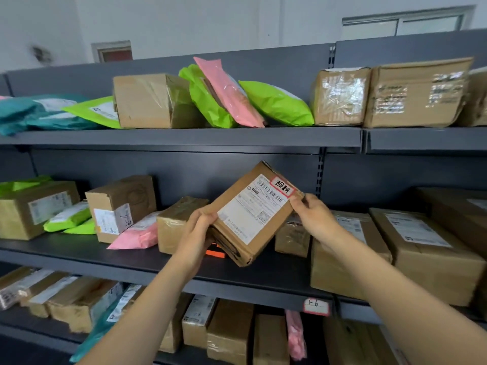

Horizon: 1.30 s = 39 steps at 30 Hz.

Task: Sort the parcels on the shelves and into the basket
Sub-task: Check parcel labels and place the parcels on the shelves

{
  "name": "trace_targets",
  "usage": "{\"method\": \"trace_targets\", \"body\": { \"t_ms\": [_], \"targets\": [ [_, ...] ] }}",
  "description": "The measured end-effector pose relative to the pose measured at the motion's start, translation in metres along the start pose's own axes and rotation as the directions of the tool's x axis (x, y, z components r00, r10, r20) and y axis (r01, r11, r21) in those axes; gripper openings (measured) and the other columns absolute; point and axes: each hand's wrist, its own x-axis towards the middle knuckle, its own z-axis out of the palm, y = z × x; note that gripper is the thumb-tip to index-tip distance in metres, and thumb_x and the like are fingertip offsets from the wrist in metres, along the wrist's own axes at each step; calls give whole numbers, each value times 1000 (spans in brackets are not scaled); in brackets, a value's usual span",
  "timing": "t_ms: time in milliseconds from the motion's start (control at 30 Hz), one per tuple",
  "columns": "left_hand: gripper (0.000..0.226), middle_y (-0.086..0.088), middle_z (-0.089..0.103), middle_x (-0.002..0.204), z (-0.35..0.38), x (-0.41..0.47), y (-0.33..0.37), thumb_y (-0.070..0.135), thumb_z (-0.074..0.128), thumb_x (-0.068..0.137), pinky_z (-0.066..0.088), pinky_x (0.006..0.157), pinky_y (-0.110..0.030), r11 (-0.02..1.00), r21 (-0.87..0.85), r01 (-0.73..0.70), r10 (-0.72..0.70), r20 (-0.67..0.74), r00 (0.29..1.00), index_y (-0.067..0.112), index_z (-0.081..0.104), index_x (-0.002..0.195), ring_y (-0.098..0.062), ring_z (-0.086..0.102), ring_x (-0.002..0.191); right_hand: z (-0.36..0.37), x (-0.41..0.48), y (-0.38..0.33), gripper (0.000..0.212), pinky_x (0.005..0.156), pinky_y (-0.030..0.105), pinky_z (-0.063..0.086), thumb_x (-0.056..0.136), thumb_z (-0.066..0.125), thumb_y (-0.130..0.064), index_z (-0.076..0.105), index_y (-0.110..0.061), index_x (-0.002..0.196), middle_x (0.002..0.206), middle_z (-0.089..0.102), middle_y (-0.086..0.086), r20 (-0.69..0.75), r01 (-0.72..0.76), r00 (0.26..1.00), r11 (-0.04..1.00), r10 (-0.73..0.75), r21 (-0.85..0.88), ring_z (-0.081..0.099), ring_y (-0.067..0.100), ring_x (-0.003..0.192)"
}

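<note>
gripping a tilted cardboard parcel [250,214] w/ red-bordered sticker [284,186], left hand [196,233] & right hand [313,214] held opposite corners above middle shelf [131,255].

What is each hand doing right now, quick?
Left hand: fingers curled round the cardboard box, holding its lower left edge.
Right hand: pinching the same box at its right corner.

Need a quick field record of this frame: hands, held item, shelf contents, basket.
held item: held box, cardboard, tilted, label towards the camera, red-bordered sticker near its top corner
left hand: grips the box's lower left edge
right hand: pinches its upper right corner
top shelf: brown boxes, green mailers, pink mailer, teal bags
middle shelf: further parcels, behind the held box
basket: not in view
</note>
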Motion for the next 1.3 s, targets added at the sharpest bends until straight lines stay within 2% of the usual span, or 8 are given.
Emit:
{"method": "trace_targets", "body": {
  "t_ms": [100, 267, 500, 633, 767, 933, 1167, 1300],
  "targets": [
    [32, -8, 60, 107, -11, -5, -4, 35, 60, 79, 46, 93, -42, 1000, 30, -3, -2, 151, 989, 21, 52, 107, -23, 57, 103, -3, -14, 2, 18, 79, 29, 46, 98, 46, -33, 52, -18, 107, 100, 63, -2, -51, -10, 999, 998, 14, 65, 58, 16, 97],
    [68, 0, 62, 113, -22, -23, -11, 46, 69, 57, 48, 94, -35, 994, 85, 65, -94, 396, 914, 24, 46, 117, -13, 64, 103, 1, -54, 4, 11, 96, 44, 48, 97, 50, -26, 53, -19, 105, 111, 63, 4, -199, -75, 975, 987, 103, 140, 58, 22, 107],
    [76, 0, 56, 125, -48, -63, -30, 52, 72, 55, 43, 103, -37, 955, 239, 174, -289, 627, 723, 33, 40, 121, -14, 57, 114, 13, -143, 0, 13, 94, 39, 49, 96, 53, -22, 54, -22, 108, 110, 64, 0, -372, -141, 906, 973, 202, 183, 59, 17, 103],
    [60, -11, 62, 118, -41, -93, -35, 40, 72, 71, 51, 82, -26, 949, 261, 179, -314, 710, 631, 29, 40, 121, -11, 64, 96, 8, -207, 5, 29, 77, 32, 54, 94, 55, -26, 52, -17, 122, 115, 61, 1, -470, -218, 833, 954, 292, 206, 59, 18, 103],
    [68, -27, 59, 109, -18, -119, -41, 43, 81, 61, 53, 83, -51, 951, 271, 146, -307, 796, 521, 36, 43, 117, -45, 62, 82, -19, -272, 8, 29, 88, 44, 54, 91, 60, -29, 55, -16, 116, 109, 65, 1, -559, -343, 737, 923, 380, 175, 63, 21, 100],
    [72, 6, 54, 122, 20, -183, -45, 48, 79, 49, 44, 87, -20, 979, 200, 51, -202, 880, 429, 34, 45, 110, -3, 53, 108, -52, -355, 19, 26, 87, 44, 54, 91, 61, -21, 54, -16, 115, 109, 65, 6, -634, -424, 626, 881, 453, 211, 63, 22, 97],
    [90, 21, 42, 121, 66, -282, -32, 52, 76, 48, 38, 77, -9, 985, 167, 34, -170, 965, 200, 31, 37, 126, 17, 40, 105, -100, -479, 28, 35, 83, 47, 56, 81, 67, -31, 60, -22, 114, 106, 69, 0, -731, -469, 475, 844, 490, 261, 67, 21, 96],
    [75, 15, 45, 122, 88, -358, -18, 28, 82, 66, 43, 73, -6, 990, 138, 29, -140, 984, 113, 27, 37, 127, 10, 46, 105, -119, -565, 10, 29, 89, 45, 54, 88, 63, -23, 59, -19, 117, 109, 67, 0, -788, -492, 378, 826, 486, 274, 64, 19, 99]
  ]
}}
